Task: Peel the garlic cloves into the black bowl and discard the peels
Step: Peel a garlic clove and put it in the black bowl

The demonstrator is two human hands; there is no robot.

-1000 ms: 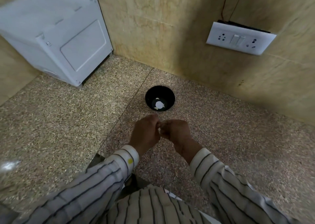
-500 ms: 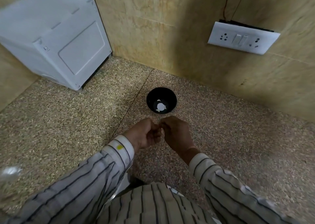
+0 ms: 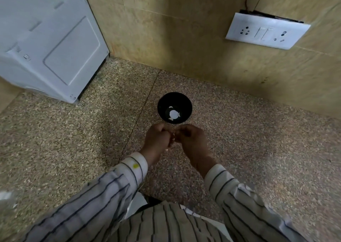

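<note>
Since half a second ago the two hands have shifted only slightly: they stay knuckle to knuckle just in front of the black bowl [image 3: 175, 109], and the left hand [image 3: 157, 140] and right hand [image 3: 192, 142] now sit a little closer together, with the near rim of the bowl just past their knuckles. The contents of the bowl look the same as before, a round white piece with a few pale slivers beside it at the bottom. Nothing new has dropped in, so I judge the peeling of the current clove to be still under way and not finished.

Both hands are curled, fingers [image 3: 167, 131] bent inward and pressed toward each other. A small pale spot [image 3: 173, 139] shows in the gap between the hands; it is probably the garlic clove or its skin, but it is too small to say which, or which hand pinches it. So the clove itself is largely hidden inside the hands, just in front of the bowl.

Whether the white things in the bowl are peeled cloves or peels is hard to make out. No place for discarded peels shows. To the far left of the bowl, at the table [image 3: 73, 140] edge, a blurred shiny patch is cut off and unreadable.
</note>
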